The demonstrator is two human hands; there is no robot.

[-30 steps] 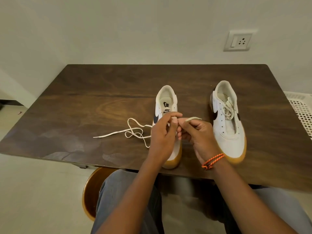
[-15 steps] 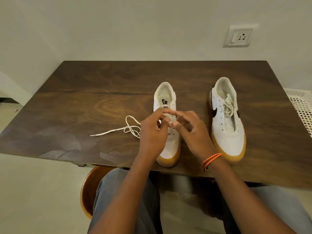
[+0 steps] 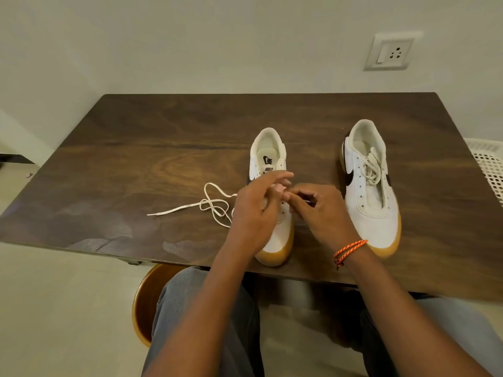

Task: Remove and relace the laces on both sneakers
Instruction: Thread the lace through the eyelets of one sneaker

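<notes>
Two white sneakers with gum soles stand on the wooden table [image 3: 136, 148], toes toward me. The left sneaker [image 3: 268, 161] has bare eyelets and its cream lace [image 3: 212, 205] trails in loose loops on the table to its left, running under my left hand [image 3: 253, 213]. Both hands meet over this sneaker's eyelet rows. My left hand pinches with thumb and fingertip, its index finger stretched out. My right hand [image 3: 321, 210] has curled fingers pinching at the same spot. The lace end between them is hidden. The right sneaker [image 3: 373, 202] holds a bunched lace at its top eyelets.
A white perforated basket [image 3: 490, 167] stands off the table's right edge. A wall socket [image 3: 390, 53] sits above the table. Below the front edge are my knees and a round wooden stool [image 3: 144, 303].
My right hand has drawn in toward the left sneaker's eyelets, and the lace end that stuck out from it is no longer seen. My left hand's fingers have loosened and spread.
</notes>
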